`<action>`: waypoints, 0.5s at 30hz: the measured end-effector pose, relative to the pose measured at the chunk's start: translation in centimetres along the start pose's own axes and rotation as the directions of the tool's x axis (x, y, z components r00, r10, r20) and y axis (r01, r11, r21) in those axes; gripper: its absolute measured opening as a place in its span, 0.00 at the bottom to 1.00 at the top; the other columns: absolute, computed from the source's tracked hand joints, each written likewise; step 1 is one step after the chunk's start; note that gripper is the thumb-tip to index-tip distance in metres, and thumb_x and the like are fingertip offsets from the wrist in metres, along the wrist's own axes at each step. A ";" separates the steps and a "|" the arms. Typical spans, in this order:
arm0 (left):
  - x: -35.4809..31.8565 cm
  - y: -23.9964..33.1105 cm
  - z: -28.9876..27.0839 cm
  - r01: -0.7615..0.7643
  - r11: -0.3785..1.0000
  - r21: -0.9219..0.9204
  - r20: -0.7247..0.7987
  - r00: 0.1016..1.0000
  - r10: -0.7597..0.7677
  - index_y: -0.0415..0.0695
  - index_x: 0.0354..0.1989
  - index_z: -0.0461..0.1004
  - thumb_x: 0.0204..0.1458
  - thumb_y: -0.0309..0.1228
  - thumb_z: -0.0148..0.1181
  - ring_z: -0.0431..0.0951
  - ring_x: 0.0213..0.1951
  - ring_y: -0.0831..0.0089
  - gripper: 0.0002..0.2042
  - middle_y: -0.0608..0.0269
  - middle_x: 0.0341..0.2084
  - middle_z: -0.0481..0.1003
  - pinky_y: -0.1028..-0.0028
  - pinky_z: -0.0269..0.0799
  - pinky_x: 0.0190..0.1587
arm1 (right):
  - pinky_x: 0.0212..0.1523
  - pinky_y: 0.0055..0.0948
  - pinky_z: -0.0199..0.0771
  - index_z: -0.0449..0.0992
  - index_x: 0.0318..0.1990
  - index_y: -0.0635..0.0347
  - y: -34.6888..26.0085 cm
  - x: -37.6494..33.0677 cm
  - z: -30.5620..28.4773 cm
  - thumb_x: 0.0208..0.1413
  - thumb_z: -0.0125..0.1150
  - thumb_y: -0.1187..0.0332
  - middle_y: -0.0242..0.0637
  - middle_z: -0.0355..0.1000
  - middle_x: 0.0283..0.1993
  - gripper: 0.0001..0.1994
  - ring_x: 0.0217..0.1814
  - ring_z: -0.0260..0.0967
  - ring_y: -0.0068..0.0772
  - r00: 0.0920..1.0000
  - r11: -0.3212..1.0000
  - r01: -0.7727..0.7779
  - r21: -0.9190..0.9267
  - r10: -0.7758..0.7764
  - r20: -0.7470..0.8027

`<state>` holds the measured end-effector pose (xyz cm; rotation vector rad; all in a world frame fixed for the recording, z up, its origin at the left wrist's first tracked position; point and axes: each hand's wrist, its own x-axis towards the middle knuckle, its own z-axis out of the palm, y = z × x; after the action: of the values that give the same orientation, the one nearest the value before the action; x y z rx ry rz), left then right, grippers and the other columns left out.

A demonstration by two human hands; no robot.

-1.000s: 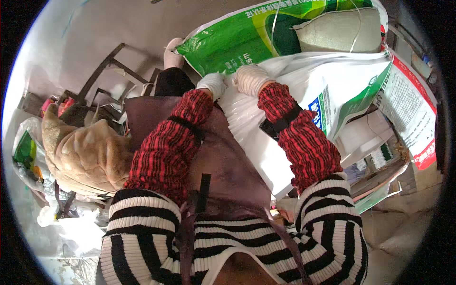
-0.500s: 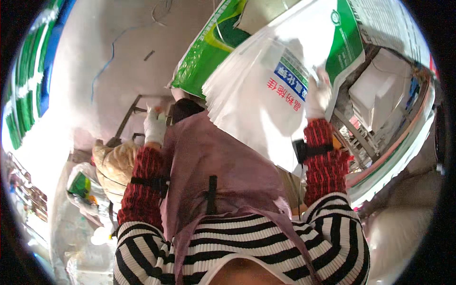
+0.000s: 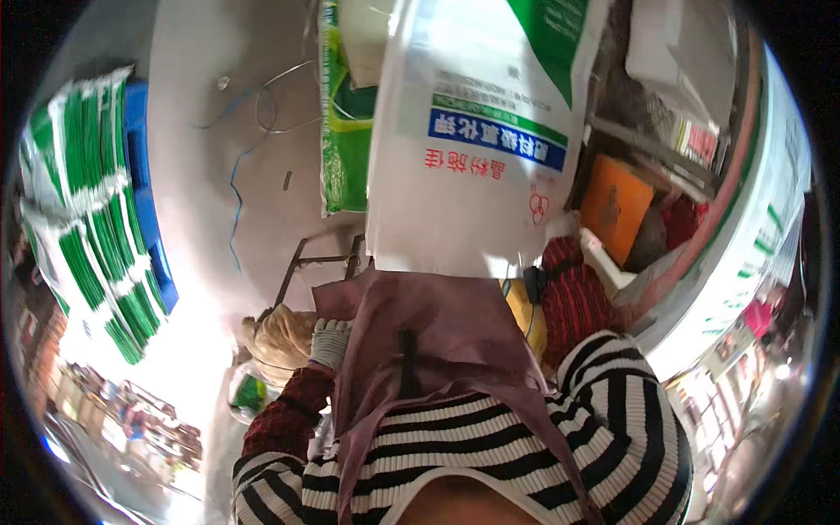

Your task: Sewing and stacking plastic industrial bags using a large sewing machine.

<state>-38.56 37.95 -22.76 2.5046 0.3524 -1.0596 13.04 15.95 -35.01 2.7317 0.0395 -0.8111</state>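
Note:
A stack of white printed sacks [image 3: 464,214] with a green corner and a blue band lies in front of me, its near end over the top of my mauve apron [image 3: 446,341]. My right hand [image 3: 563,227], in a pale glove and mostly hidden, is closed at the stack's right edge. Lower on the left, my left hand [image 3: 330,342], in a white ribbed glove, is empty, with its fingers extended side by side. It rests between the apron's edge and a tan padded bundle [image 3: 284,339].
Behind the stack lies a green and yellow sack [image 3: 346,166]. Far left, bundled green-and-white sacks [image 3: 92,197] stand beside a blue pallet [image 3: 149,192]. A metal frame [image 3: 302,262] is on the floor. An orange box [image 3: 615,206] and white block [image 3: 682,48] sit at right.
The stack of sacks has swung from a slant to nearly straight ahead. My right hand has moved from its face down to its right edge. My left hand has drawn back toward me.

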 end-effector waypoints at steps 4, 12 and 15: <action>1.4 -1.4 1.3 -0.179 0.980 0.081 0.004 0.984 0.180 0.49 0.48 0.68 0.50 0.32 0.44 0.67 0.47 0.64 0.16 0.62 0.41 0.69 0.60 0.57 0.53 | 0.45 0.37 0.71 0.70 0.48 0.62 0.1 -2.9 -1.1 0.56 0.46 0.62 0.47 0.69 0.46 0.17 0.46 0.69 0.41 0.939 0.998 -0.003 0.057 0.022 -0.343; 1.8 -3.4 -0.5 -0.255 0.965 -0.056 0.215 0.941 0.261 0.42 0.48 0.69 0.47 0.33 0.47 0.64 0.50 0.58 0.19 0.56 0.45 0.68 0.58 0.57 0.54 | 0.45 0.35 0.69 0.73 0.45 0.63 -0.6 -30.7 -13.5 0.55 0.56 0.68 0.34 0.71 0.40 0.12 0.44 0.68 0.31 0.848 0.383 0.332 0.862 -0.521 -0.095; 2.1 -4.5 2.9 -0.341 0.940 0.024 0.241 0.914 0.325 0.41 0.52 0.67 0.48 0.32 0.48 0.63 0.53 0.57 0.21 0.54 0.51 0.65 0.59 0.56 0.56 | 0.40 0.32 0.72 0.77 0.40 0.60 2.7 -34.3 -14.6 0.53 0.56 0.72 0.35 0.73 0.38 0.08 0.41 0.71 0.29 0.603 0.391 0.354 0.850 -0.790 0.112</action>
<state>-40.65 40.76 -27.29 2.3458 -0.1777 -1.2180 -7.80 19.39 -4.13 3.1053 0.8373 -2.2393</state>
